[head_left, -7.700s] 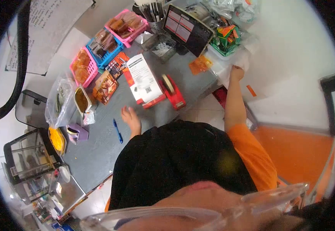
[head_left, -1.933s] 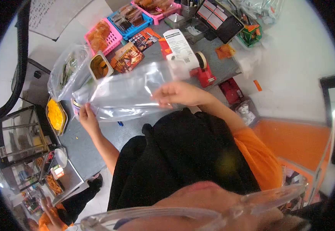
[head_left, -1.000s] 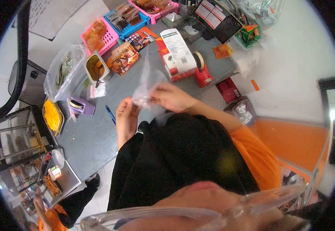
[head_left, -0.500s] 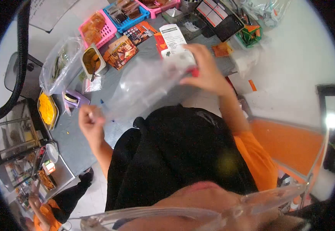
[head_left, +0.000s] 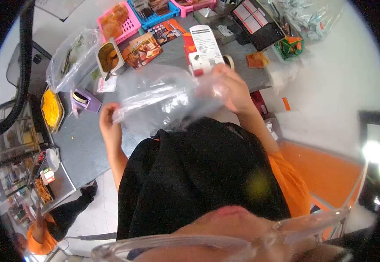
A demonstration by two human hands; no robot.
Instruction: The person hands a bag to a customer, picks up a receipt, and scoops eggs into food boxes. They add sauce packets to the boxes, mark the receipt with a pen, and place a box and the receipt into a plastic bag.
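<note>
A clear plastic bag [head_left: 163, 98] is stretched sideways in front of my body, above the grey table. Its left end is pinched in my left hand [head_left: 110, 118]. At its right end, the fingers of my right hand [head_left: 235, 89] close on the plastic. Just beyond my right hand lies a white printed receipt [head_left: 205, 46] over a red and orange packet, with a roll of tape [head_left: 228, 62] beside it. A purple tape dispenser [head_left: 87, 101] stands to the left of my left hand.
Pink [head_left: 128, 26] and blue [head_left: 155, 16] baskets stand at the back, near a metal container [head_left: 110, 56] of sauce. A tray of yellow food [head_left: 51, 111] is at the left. A co-worker [head_left: 46, 231] in orange is at lower left. A black device [head_left: 259, 26] stands back right.
The bag is now spread wider and flatter, nearer my body. My right hand has moved slightly down, and the roll of tape shows beyond it. The view has shifted slightly.
</note>
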